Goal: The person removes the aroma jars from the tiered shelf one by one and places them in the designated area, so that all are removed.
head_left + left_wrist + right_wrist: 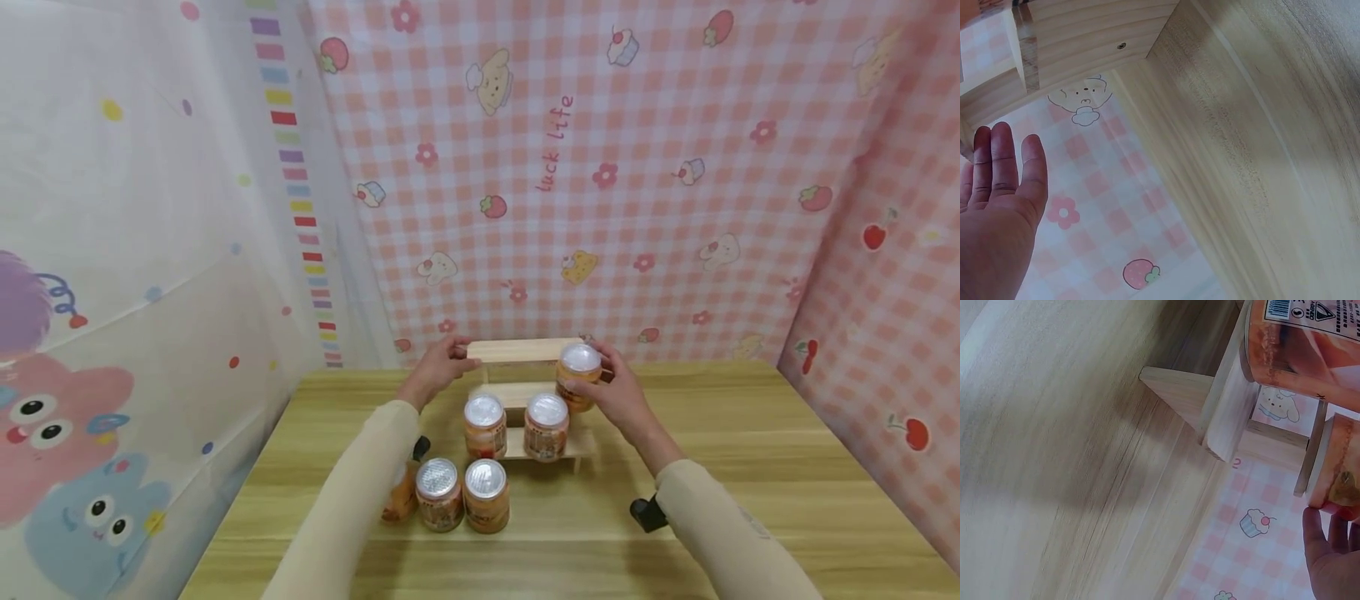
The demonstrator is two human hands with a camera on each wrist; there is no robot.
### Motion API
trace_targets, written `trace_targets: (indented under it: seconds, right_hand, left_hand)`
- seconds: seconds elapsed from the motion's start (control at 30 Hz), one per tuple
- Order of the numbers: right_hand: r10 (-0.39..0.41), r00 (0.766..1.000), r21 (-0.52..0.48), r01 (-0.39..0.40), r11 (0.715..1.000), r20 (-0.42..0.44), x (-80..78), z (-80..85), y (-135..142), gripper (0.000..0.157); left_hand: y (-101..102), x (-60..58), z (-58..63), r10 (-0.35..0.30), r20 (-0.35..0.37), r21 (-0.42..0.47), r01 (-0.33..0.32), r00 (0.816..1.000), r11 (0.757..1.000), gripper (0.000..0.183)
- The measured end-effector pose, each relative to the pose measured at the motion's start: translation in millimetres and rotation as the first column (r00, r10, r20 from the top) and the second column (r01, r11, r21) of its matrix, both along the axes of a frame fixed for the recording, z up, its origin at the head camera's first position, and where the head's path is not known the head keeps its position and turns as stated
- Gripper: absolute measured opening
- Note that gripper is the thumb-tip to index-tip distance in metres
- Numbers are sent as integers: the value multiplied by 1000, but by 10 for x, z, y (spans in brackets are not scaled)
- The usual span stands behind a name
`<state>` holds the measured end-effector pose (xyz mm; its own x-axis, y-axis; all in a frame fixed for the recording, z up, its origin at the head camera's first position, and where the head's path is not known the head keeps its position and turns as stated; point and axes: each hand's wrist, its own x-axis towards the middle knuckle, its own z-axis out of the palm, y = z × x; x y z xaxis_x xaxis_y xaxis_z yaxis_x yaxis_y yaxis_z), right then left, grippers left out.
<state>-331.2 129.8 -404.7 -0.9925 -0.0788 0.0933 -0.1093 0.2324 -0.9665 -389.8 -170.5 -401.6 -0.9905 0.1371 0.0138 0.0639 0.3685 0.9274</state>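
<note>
A three-tier wooden rack point(525, 350) stands on the table. My right hand point(621, 392) grips an orange-labelled can point(579, 385) with a silver lid at the rack's right end. In the right wrist view, the base of this can point(1338, 465) is right at a shelf board point(1313, 447). My left hand point(437, 369) is at the left end of the top board; in the left wrist view its fingers point(1004, 159) are straight, with the tips at the rack's edge. Two similar cans, the left one point(485, 429) and the right one point(547, 429), stand upright on the lowest tier.
In front of the rack, to the left, are more cans: one point(440, 500) in the middle, one point(487, 500) on its right, and one point(401, 496) partly behind my left sleeve. A pink checked cloth point(570, 233) hangs behind the wood-grain table point(720, 467).
</note>
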Motion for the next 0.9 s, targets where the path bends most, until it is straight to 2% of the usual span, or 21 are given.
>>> trace_targets:
  seconds: [0.4, 0.73, 0.9]
  right_hand:
    - [5, 1000, 30, -5, 1000, 2, 1, 1, 5, 85]
    - [-12, 999, 30, 13, 999, -47, -25, 13, 79, 81]
    - [-20, 998, 37, 23, 999, -67, 10, 42, 180, 79]
  left_hand:
    - [-9, 6, 32, 11, 25, 16, -11, 1000, 1000, 51]
    - [-7, -21, 36, 16, 31, 0, -16, 999, 1000, 51]
    - [-23, -47, 18, 20, 32, 3, -21, 999, 1000, 48]
